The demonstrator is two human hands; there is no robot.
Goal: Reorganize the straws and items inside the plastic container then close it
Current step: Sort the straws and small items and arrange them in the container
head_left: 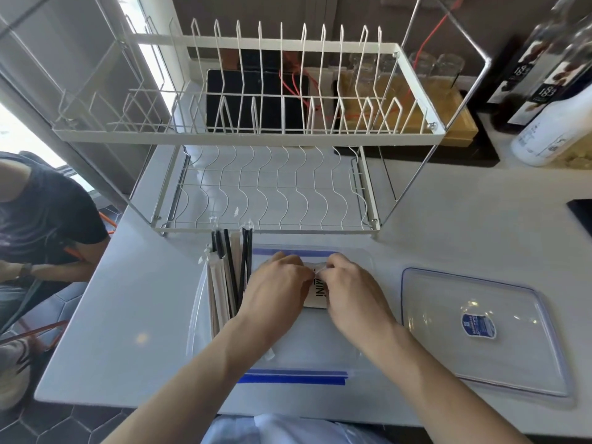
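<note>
A clear plastic container with blue clips sits open on the white counter in front of me. Along its left side stands a bundle of straws, some black and some in paper wrappers, their tips poking over the far rim. Inside the container my left hand and my right hand meet over a small beige packet printed "MINI", both pinching its top edge. The container's clear lid, with a blue sticker, lies flat on the counter to the right.
A white two-tier wire dish rack stands just behind the container. Bottles and a wooden tray with glasses are at the back right. A dark flat object lies at the right edge. Another person sits at the left.
</note>
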